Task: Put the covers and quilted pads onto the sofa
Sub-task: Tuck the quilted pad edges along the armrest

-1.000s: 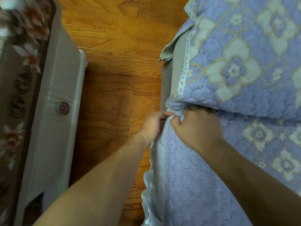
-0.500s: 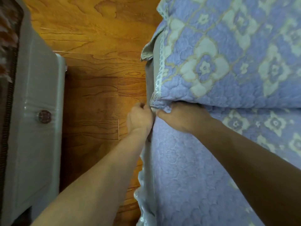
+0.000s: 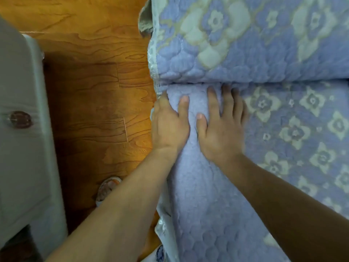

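where seat pad [image 3: 217,195] meets back pad [image 3: 245,44], both hands lie flat on quilted lavender fabric. left hand [image 3: 169,123] at pad's outer edge, fingers straight, thumb spread onto top, pressing down. right hand [image 3: 221,127] just beside it, fingers spread, tips reaching into crease under back pad. seat pad covers sofa seat, lace trim [image 3: 164,220] hanging over side. left of seat pad: wood floor [image 3: 90,91], slipper [image 3: 107,188], grey cabinet [image 3: 22,148] with round knob [image 3: 20,119].

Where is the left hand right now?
In the head view, the left hand lies flat at the left edge of the quilted seat pad, just below the back cushion, beside the right hand.
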Available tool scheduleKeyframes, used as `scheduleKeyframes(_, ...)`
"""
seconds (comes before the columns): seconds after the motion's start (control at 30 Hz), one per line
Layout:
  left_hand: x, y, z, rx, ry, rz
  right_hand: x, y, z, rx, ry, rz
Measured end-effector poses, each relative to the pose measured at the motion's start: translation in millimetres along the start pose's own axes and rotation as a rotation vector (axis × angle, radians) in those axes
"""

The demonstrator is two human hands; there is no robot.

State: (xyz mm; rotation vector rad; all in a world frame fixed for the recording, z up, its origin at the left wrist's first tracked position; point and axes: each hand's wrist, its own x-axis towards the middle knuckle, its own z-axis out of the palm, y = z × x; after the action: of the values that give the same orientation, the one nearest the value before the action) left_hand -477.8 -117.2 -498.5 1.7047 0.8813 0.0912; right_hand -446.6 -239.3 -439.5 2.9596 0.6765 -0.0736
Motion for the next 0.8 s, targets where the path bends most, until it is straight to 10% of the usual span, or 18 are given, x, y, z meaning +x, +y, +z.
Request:
scheduleKeyframes(0.27, -15, 37, -41, 0.2, -0.161, -0.212, -13, 4, -31, 0.159, 0.053, 0.086)
scheduleKeyframes(0.37, -88, 59, -54, 0.49, -0.054, 0.158, -78, 13, -55, 0.233, 0.141, 0.225)
scheduleKeyframes(0.5, -117, 26, -38, 0.93, -0.375, 0.671, -166, 58, -30, 0.158, 0.01, 0.491)
scheduleKeyframes(0.8, -121, 32, -27, 1.289, -0.442, 0.556, -255, 80, -17, 0.359, -0.088, 0.584)
